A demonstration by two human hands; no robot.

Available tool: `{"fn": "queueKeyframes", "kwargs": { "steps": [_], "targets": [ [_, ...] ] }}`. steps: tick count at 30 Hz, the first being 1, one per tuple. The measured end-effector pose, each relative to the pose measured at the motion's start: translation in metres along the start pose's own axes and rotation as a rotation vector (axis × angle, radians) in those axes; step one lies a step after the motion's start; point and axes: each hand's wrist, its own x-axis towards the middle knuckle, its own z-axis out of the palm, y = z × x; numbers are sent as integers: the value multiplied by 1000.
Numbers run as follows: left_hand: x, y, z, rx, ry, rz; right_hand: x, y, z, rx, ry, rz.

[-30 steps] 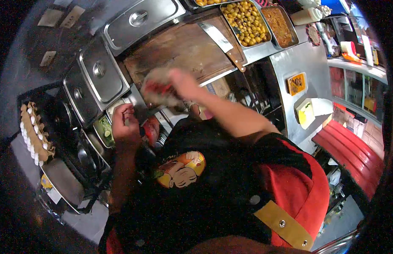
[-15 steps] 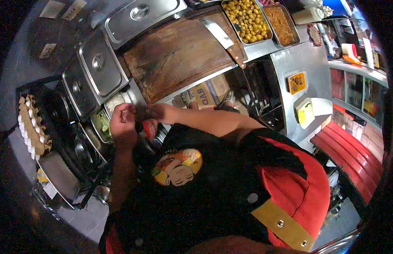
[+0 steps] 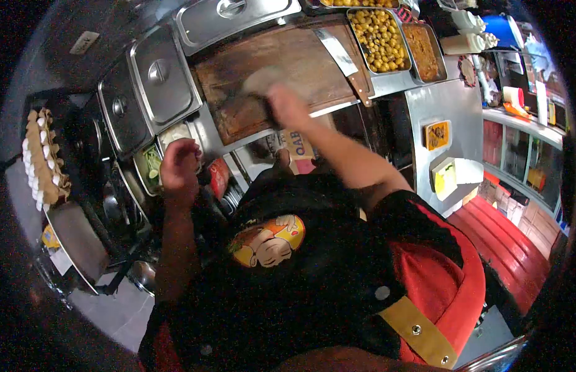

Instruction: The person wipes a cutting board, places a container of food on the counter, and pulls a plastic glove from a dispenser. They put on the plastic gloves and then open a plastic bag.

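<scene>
My right hand (image 3: 288, 105) is stretched out over the brown wooden cutting board (image 3: 300, 59) and is blurred by motion. It presses a pale, cloth-like thing (image 3: 262, 80) against the board's middle. My left hand (image 3: 179, 162) is curled into a fist at the counter's near edge, beside a small steel container of green slices (image 3: 151, 166). Nothing shows in that fist. A cleaver (image 3: 342, 56) lies on the board's right side, its handle toward me.
Lidded steel pans (image 3: 160, 74) line the board's left and far side. Open trays of yellow round pieces (image 3: 378, 37) and orange-brown sauce (image 3: 424, 46) sit to the right, with squeeze bottles (image 3: 463, 42) beyond. An egg tray (image 3: 43, 155) is at far left.
My right hand came back from beside my left hand out onto the cutting board with the pale cloth. My left hand stayed a fist near the green container.
</scene>
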Motion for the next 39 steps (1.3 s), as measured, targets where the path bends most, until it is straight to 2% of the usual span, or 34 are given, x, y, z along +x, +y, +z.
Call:
{"fn": "queueKeyframes", "kwargs": {
  "steps": [1,2,4,8,10,11,13,14,15,16,17,18,19,21,22,23,24,26,28,29,30,31,32,34,36,37,38,39],
  "targets": [
    [1,5,6,-136,-18,22,-11,-37,18,138,-228,39],
    [3,9,10,-272,-39,49,-12,-94,-8,189,-286,-331],
    [5,15,9,-241,-42,65,-33,-89,72,455,-538,-67],
    [-4,20,-7,-40,25,126,-20,-109,73,459,-496,-27],
    [-4,8,-16,45,84,89,7,-118,40,546,-315,274],
    [-6,13,-16,49,102,104,15,-124,34,540,-305,277],
    [-8,13,-16,86,132,62,30,-135,34,507,-124,434],
    [-9,34,-4,280,164,36,34,-126,44,-19,-282,-183],
    [-7,13,-9,-9,116,16,32,-117,86,54,-381,-109],
    [-3,8,-13,-33,70,19,21,-111,113,281,24,-419],
    [-5,29,-2,166,95,-40,6,-127,86,-3,-126,-435],
    [-8,47,4,202,73,-59,1,-153,53,-265,-292,-438],
    [-6,51,10,241,21,-40,1,-159,28,-282,-274,-407],
    [3,50,21,267,-56,-9,-2,-163,-8,-270,-685,-422],
    [8,49,29,395,-158,-35,-7,-152,-19,-281,-674,-396],
    [12,46,36,527,-257,-57,-14,-138,-32,-269,-765,-222],
    [16,38,43,525,-282,-45,-23,-119,-42,-250,-850,-47],
    [26,1,54,846,-328,-104,-57,-55,-75,-254,-672,-185],
    [48,-56,54,898,-297,-104,-100,-39,-146,-204,-562,343],
    [56,-65,60,956,-237,-141,-127,21,-140,-278,-597,350],
    [62,-67,67,1013,-174,-176,-151,23,-174,-243,-519,451],
    [60,-58,75,892,-162,-221,-181,23,-208,-204,-438,552],
    [54,-54,62,906,-173,-199,-208,17,-228,-221,-439,619],
    [66,-78,64,962,10,-111,-261,40,-254,-229,-398,753],
    [58,-23,92,955,46,-381,-307,58,-275,-203,-337,816],
    [72,-53,72,861,5,-147,-323,63,-290,-64,-230,929],
    [78,-55,74,756,30,-204,-336,70,-301,80,-123,1036],
    [79,-47,69,796,50,-187,-352,83,-305,301,37,1121]
  ]
}}
